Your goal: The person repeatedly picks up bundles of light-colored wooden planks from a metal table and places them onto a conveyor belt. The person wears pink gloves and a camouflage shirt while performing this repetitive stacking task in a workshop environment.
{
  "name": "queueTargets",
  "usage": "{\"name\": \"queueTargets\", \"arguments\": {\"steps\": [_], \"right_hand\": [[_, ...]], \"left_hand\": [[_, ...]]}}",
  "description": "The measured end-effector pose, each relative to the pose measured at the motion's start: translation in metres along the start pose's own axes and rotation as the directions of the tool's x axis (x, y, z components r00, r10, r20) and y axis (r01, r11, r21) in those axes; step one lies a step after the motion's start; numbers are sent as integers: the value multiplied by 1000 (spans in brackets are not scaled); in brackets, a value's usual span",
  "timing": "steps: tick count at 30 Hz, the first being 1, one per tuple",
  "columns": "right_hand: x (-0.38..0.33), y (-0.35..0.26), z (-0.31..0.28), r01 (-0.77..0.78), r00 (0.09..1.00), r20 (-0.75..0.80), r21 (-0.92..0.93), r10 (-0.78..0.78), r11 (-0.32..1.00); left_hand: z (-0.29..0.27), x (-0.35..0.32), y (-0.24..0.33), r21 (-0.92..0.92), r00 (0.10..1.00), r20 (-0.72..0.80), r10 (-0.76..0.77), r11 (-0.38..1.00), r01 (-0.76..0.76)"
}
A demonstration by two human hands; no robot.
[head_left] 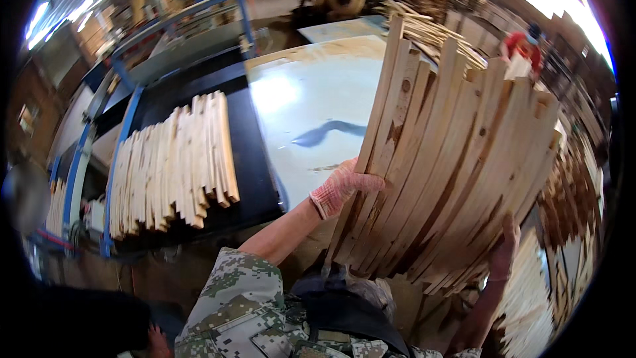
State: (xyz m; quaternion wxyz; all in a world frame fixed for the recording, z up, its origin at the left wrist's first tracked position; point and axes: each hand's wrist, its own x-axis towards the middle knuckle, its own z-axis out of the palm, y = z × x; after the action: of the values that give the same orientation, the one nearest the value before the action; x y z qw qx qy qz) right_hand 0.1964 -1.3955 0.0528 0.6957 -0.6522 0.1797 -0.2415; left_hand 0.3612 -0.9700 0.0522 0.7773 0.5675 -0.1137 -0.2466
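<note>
I hold a thick bundle of long pale wooden slats (450, 159), tilted upright and fanned out at the top, between both hands. My left hand (341, 185), in a pink knitted glove, presses flat on the bundle's left side. On the bundle's lower right edge, my right hand (505, 252) grips it from behind and is partly hidden. The slats' lower ends rest near my waist.
A second batch of slats (172, 166) lies on a black conveyor belt (248, 152) with a blue frame at left. A pale tabletop (311, 99) lies ahead. Stacks of wood (576, 192) stand at right, and a person in red (523, 46) works behind.
</note>
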Motion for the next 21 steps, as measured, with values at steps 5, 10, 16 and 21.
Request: {"name": "queueTargets", "arguments": {"steps": [5,10,16,21], "right_hand": [[105,5,121,-240,838,496,-38,227,970],[195,54,240,-416,665,592,-214,456,884],[278,141,345,-342,519,593,-517,616,785],[329,169,421,-359,474,638,-489,607,795]], "left_hand": [[-61,-10,-2,-225,945,-322,-53,974,-22],[-129,15,-25,-187,808,-551,-206,975,121],[-196,59,-50,-422,731,-615,-297,906,13],[-233,101,-22,-159,575,-797,-184,983,95]]}}
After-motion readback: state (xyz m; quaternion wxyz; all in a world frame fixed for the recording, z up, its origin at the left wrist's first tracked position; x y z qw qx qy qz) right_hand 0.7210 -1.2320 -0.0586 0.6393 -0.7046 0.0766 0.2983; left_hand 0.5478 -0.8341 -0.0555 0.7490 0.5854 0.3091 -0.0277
